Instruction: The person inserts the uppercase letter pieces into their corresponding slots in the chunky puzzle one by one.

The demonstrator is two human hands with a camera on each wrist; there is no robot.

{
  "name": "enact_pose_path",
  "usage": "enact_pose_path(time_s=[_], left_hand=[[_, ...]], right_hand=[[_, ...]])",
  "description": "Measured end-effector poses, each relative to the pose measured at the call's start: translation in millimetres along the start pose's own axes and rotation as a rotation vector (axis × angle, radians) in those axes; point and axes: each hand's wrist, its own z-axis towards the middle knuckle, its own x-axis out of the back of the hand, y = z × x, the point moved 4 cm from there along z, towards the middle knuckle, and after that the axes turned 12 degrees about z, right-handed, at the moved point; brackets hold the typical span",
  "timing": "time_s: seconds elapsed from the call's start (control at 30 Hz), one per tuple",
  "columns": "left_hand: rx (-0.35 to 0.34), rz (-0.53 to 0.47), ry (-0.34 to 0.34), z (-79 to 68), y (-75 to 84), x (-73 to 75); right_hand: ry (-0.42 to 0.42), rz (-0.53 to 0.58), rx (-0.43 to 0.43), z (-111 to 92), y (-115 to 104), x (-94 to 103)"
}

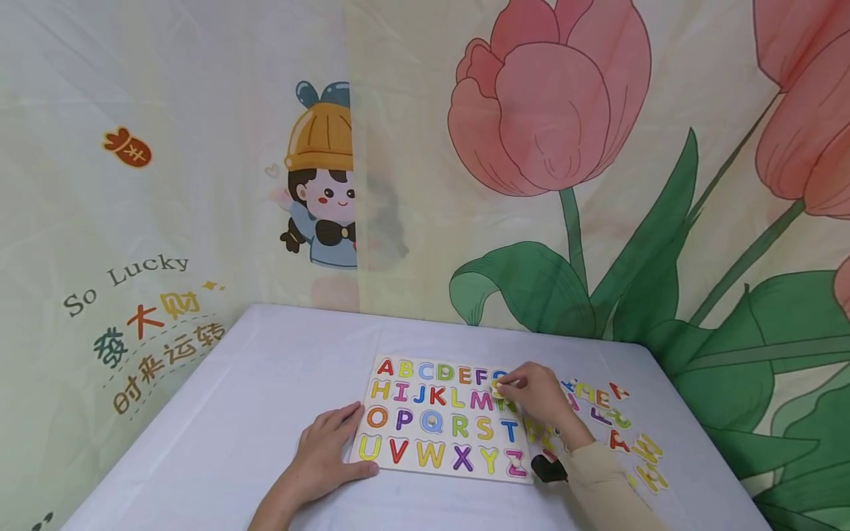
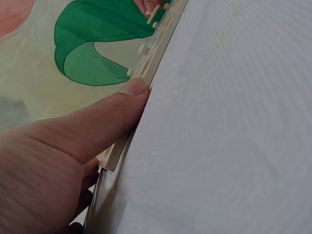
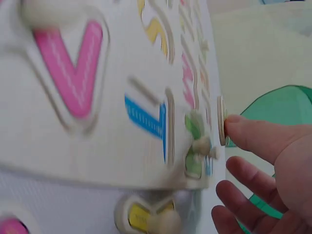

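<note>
A white alphabet puzzle board (image 1: 443, 413) with colourful letters from A to Z lies on the table. My left hand (image 1: 323, 451) rests at its near left corner. In the left wrist view the thumb (image 2: 114, 109) lies along the board's front edge, while the other fingers are partly hidden at the side. Over the right part of the board, near G and N, my right hand (image 1: 539, 398) pinches a small letter piece (image 1: 497, 386). The right wrist view shows that piece (image 3: 222, 121) edge-on, held above the board; which letter it is cannot be made out.
Loose letter pieces (image 1: 619, 441) are scattered on the table right of the board, some under the right forearm. A black object (image 1: 548, 469) shows by the right wrist. White cloth covers the table (image 1: 299, 354); printed curtains (image 1: 412, 295) hang behind it.
</note>
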Motion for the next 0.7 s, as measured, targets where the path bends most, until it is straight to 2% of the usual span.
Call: enact_pose_path(time_s=[0.27, 0.47, 0.7], left_hand=[[0.004, 0.039, 0.011, -1.1, -4.2, 0.3], [-0.005, 0.019, 0.002, 1.1, -3.2, -1.5], [-0.004, 0.016, -0.004, 1.6, -1.2, -0.5]], right_hand=[[0.03, 0.026, -0.02, -28, -15, -13.6], [0.04, 0.028, -0.033, -50, -16, -18.4], [0.01, 0.028, 0.013, -63, -20, -23.9]])
